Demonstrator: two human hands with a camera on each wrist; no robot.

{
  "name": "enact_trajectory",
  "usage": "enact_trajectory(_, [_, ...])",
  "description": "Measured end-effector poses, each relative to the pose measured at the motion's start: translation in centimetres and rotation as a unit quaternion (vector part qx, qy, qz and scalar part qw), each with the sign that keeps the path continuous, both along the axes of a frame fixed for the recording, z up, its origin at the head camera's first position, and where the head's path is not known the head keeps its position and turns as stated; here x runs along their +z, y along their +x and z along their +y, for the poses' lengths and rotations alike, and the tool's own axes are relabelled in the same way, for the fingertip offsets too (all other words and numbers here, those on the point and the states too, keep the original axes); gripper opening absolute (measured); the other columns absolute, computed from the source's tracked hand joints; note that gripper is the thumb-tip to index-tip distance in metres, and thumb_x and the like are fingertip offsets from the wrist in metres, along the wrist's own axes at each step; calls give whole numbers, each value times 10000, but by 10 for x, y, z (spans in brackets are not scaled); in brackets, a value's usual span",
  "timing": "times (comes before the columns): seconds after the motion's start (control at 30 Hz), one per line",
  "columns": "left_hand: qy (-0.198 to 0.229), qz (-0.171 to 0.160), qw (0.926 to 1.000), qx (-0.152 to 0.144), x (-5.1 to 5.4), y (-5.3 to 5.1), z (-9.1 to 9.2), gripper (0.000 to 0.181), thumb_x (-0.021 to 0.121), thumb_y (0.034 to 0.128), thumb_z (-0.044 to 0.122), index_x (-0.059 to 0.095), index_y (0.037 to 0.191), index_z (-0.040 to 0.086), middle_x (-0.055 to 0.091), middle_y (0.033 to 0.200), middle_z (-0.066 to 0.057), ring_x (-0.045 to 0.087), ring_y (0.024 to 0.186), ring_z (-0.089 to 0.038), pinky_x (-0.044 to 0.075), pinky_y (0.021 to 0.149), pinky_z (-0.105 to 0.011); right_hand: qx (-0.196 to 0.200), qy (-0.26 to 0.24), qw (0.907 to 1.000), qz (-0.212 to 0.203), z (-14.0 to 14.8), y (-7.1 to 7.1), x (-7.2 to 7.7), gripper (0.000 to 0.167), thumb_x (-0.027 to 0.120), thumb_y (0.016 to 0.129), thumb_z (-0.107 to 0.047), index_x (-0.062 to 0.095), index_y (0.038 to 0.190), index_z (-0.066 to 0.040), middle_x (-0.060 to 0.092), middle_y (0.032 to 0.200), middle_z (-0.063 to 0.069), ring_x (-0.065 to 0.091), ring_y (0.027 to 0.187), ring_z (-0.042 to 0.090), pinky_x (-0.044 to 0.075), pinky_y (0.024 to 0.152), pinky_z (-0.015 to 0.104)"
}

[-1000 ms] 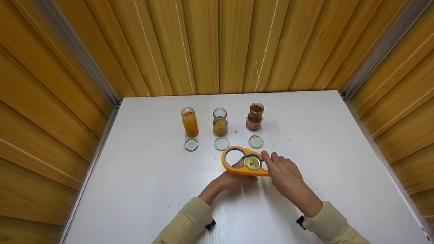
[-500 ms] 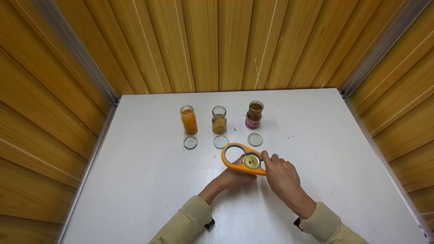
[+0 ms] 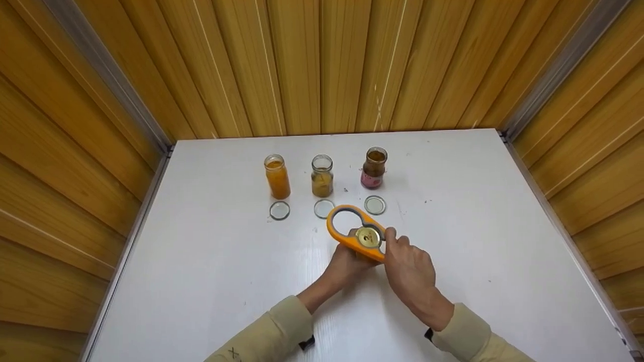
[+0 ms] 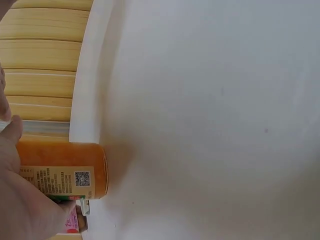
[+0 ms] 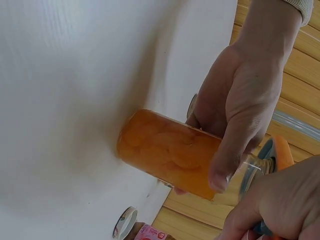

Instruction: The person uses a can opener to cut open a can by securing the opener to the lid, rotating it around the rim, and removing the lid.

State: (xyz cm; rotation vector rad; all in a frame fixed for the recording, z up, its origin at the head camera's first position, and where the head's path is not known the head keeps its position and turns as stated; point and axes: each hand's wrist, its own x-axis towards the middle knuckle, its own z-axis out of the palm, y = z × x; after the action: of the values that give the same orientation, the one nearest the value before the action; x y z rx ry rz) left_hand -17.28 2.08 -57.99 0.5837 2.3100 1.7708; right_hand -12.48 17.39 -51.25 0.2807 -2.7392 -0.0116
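Observation:
My left hand grips a glass jar of orange fruit pieces from the side, its thumb across the glass in the right wrist view. The jar stands upright on the white table, a printed label on one face. On its gold lid sits an orange jar opener with grey-lined openings; the lid fills the middle one. With curled fingers, my right hand holds the opener's near right end. The larger opening points away to the left. My left fingertips are partly hidden beneath the opener in the head view.
Farther back stand three uncapped jars: one with orange contents, one with pale yellow contents, and a brown one with a pink label. Before each lies a loose lid: left, middle, right. Wood-patterned walls enclose the table.
The opener has turned clockwise as seen from above. My right hand has swung left and toward me with it. My left hand still holds the jar in nearly the same place.

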Motion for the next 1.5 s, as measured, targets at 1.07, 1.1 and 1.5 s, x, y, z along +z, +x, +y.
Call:
enact_trajectory(1.07, [-357, -16, 9895, -1399, 5, -38, -26, 646, 891, 806, 152, 594, 1379, 120, 665, 1269, 59, 589, 1171, -72, 415, 1111, -291, 1174, 195, 9925, -265, 24, -26, 2, 469, 835, 770, -6, 549, 1139, -50, 579, 699, 110, 563, 481, 234, 516, 453, 321])
enact_trajectory(1.1, [-383, 70, 9876, -1522, 5, -40, -27, 645, 885, 812, 142, 588, 1383, 108, 663, 1276, 46, 587, 1174, -74, 417, 1109, -287, 1306, 200, 9908, -298, 27, -30, 3, 467, 838, 767, -5, 551, 1132, -62, 578, 700, 99, 561, 484, 230, 510, 452, 314])
enact_trajectory(1.5, [-859, -336, 9658, -2425, 17, -46, -34, 769, 793, 893, 178, 422, 1540, -6, 512, 1534, -61, 447, 1392, -112, 277, 1207, -293, 3127, 274, 9491, -251, 55, -78, 6, 446, 776, 728, 117, 550, 998, -157, 515, 684, -4, 480, 504, 166, 419, 478, 287])
